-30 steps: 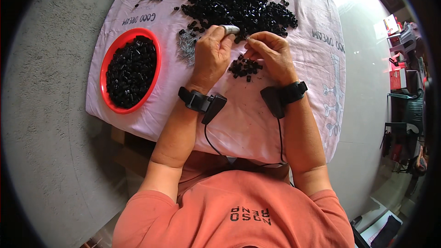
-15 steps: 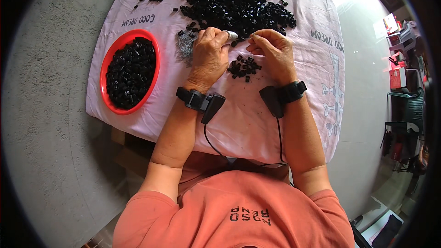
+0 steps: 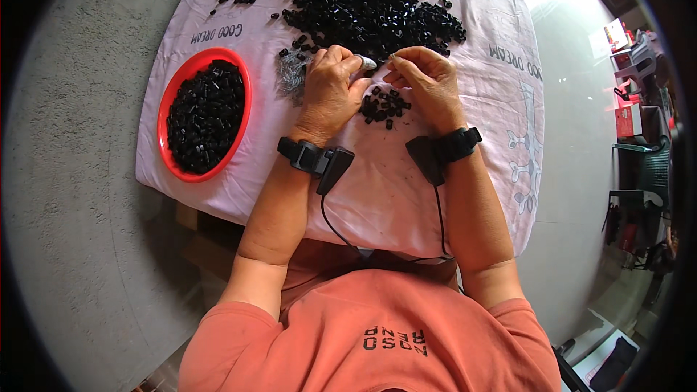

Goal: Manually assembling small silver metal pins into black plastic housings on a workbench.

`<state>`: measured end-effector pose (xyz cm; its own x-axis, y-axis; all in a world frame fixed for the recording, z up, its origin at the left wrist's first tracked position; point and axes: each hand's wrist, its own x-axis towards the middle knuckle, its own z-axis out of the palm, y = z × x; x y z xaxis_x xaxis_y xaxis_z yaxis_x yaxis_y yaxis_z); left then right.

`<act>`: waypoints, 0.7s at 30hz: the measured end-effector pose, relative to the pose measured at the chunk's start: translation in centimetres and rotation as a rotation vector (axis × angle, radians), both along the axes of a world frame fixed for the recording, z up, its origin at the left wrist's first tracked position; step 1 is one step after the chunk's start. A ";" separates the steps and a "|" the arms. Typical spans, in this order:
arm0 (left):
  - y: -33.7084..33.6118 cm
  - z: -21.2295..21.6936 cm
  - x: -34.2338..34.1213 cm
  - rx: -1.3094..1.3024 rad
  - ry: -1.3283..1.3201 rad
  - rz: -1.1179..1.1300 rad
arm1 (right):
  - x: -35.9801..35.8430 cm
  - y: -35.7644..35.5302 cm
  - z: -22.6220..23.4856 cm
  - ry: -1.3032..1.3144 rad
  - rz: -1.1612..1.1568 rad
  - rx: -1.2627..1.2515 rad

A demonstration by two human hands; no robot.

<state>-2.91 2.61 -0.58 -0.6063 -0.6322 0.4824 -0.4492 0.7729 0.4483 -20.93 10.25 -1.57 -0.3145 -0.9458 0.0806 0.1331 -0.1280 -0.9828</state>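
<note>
Over a pink-covered bench, two bare hands work close together. The left hand is curled, one finger wearing a whitish wrap; the right hand brings thumb and forefinger together. Whether either grip has anything is too small to tell. Small black pieces lie in a far heap, a near cluster between the hands, and a red basin at left. They look light, stiff, probably slippery, best pinched by their sides.
</note>
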 end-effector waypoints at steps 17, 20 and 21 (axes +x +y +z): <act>-0.6 -0.5 -0.3 0.120 0.139 0.021 | 0.5 0.0 0.3 0.098 0.030 0.086; -1.2 -0.4 0.2 0.066 0.177 0.009 | 0.5 0.1 0.3 0.089 0.032 0.094; -1.3 -0.2 0.4 0.118 0.183 -0.005 | 0.4 0.1 0.3 0.085 0.024 0.090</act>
<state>-2.48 1.35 -0.79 -0.5190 -0.6879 0.5074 -0.3483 0.7123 0.6093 -20.49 10.30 -1.24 -0.2870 -0.9577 0.0210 0.0505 -0.0370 -0.9980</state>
